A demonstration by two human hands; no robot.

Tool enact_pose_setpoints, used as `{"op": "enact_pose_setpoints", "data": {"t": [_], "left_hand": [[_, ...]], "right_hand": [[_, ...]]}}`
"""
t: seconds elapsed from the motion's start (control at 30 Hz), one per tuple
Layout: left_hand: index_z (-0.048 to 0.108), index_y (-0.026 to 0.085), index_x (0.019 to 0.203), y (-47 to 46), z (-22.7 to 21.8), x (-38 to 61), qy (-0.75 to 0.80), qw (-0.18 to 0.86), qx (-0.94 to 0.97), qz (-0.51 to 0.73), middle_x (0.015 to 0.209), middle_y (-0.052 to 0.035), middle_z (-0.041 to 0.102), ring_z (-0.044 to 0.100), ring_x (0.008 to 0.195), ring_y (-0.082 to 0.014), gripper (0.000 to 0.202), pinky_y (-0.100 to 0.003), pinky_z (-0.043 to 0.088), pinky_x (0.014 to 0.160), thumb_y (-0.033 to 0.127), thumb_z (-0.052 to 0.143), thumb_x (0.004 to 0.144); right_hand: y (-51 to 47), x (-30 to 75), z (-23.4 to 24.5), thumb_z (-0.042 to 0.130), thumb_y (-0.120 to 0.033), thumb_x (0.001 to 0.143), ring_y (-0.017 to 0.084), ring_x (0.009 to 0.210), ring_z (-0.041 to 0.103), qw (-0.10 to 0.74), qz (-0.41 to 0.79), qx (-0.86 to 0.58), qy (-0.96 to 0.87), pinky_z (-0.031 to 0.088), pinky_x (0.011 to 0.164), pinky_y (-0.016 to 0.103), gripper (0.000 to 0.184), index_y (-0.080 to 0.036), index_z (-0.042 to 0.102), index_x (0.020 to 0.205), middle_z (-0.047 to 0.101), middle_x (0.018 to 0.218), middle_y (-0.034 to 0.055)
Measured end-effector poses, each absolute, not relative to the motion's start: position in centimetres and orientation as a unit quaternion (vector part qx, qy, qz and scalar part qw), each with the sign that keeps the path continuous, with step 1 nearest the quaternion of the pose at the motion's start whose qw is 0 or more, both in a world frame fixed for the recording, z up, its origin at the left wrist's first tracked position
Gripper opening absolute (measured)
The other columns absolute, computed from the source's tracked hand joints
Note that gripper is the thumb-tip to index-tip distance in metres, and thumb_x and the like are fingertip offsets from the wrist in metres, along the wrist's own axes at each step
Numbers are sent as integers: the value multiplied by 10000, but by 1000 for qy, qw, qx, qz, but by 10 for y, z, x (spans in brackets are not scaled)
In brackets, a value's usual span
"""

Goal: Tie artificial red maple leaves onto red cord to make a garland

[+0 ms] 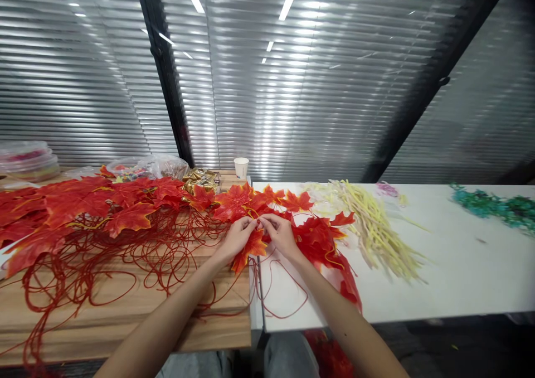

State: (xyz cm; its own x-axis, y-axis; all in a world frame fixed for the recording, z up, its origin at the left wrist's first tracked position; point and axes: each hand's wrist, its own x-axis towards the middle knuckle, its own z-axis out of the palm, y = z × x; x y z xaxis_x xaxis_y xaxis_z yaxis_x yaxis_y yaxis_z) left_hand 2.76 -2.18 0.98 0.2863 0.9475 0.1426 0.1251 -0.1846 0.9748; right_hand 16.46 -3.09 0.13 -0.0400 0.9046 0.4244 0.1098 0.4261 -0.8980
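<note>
My left hand (238,236) and my right hand (279,234) meet at the seam between the two tables, fingers pinched together on a red-orange artificial maple leaf (251,247) and its thin red stem. Both hands are closed on it. Around them lies a long garland of red maple leaves (125,202) with tangled red wire vines (104,261) spread over the wooden table (125,316). More red leaves (321,238) trail right of my right hand and hang over the front edge of the white table (460,272).
A pile of pale yellow plastic stems (376,227) lies on the white table, with green foliage (497,205) at far right. A paper cup (241,167), gold wrapping (203,180) and clear bags (146,167) sit at the back. Blinds cover the glass wall behind.
</note>
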Motion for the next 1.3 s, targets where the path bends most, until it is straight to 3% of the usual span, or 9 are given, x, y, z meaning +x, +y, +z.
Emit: {"op": "enact_pose_setpoints", "data": {"t": [0.27,0.7,0.9,1.3], "left_hand": [[538,136,694,-26,17,30,419,515,629,405,720,-16,552,496,694,-123,247,-220,373,654,377,509,741],[546,132,705,-29,20,32,430,514,630,392,708,-10,556,491,668,-116,282,-219,374,643,411,511,738],[555,133,706,-26,16,32,432,477,663,382,739,-36,579,513,713,-142,296,-241,393,690,418,485,746],[531,154,694,-31,13,32,437,323,771,333,736,-39,608,526,684,-150,332,-245,375,652,352,310,843]], "right_hand": [[-31,164,2,487,-309,797,148,652,577,564,327,-409,-638,463,634,255,211,-169,640,830,630,711,39],[-31,166,3,478,-315,791,127,590,537,565,323,-415,-636,452,590,240,211,-165,625,810,610,690,29],[-31,167,3,476,-336,791,132,597,536,558,324,-426,-634,458,590,246,226,-163,620,818,614,704,40],[-29,167,3,506,-346,772,120,527,532,561,379,-406,-614,459,535,236,215,-162,609,814,575,615,12]]}}
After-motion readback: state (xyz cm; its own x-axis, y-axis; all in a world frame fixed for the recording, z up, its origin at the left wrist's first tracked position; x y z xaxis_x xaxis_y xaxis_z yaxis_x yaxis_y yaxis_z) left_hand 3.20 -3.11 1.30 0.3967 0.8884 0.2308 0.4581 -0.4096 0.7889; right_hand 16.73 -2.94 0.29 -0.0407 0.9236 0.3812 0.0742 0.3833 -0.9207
